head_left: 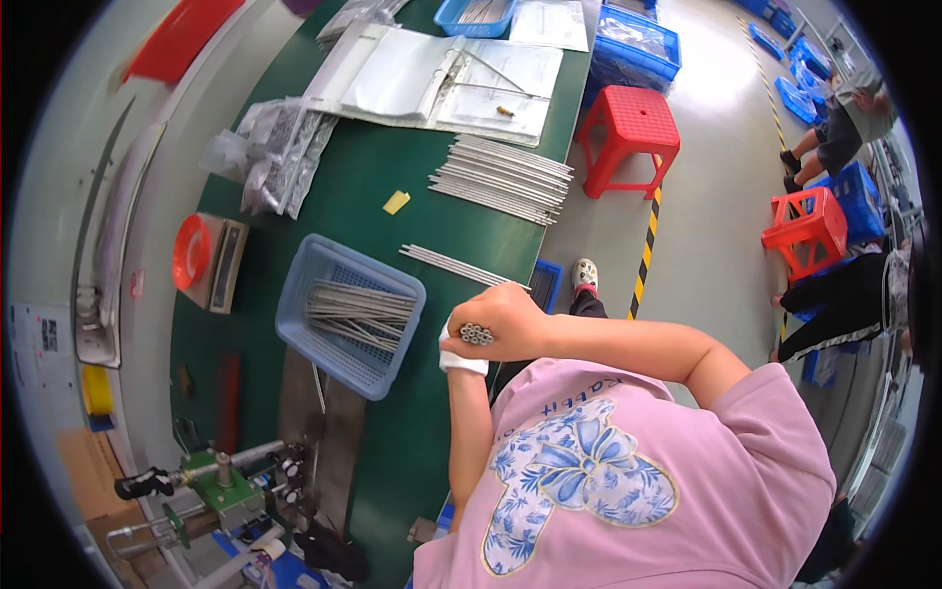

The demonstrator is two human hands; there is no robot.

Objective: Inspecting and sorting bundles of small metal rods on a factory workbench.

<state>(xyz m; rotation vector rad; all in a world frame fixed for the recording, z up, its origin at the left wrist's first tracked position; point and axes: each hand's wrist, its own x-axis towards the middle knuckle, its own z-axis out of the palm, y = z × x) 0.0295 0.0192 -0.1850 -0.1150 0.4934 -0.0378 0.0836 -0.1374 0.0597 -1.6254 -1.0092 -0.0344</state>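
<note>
Where the hands meet: together over the near edge of the green table [378, 221], in front of the pink shirt [687, 481].
Right hand [502, 322]: fist wrapped round a tube bundle [476, 335], open tube ends facing the camera.
Right arm: elbow bent and out to the side, forearm running almost level across the body to the fist.
Left hand [463, 361]: mostly behind the right; white covering visible at the wrist. Can't tell what its fingers do.
Left forearm: rises nearly straight up to the right fist.
Loose tubes [459, 266]: a few lying side by side, just beyond the right hand.
Tube row [502, 180]: bigger batch, farther up, near the table edge.
Blue basket [405, 358]: left of the hands, more metal tubes [361, 312] inside.
Binder [392, 80]: lies open beyond the tube row.
</note>
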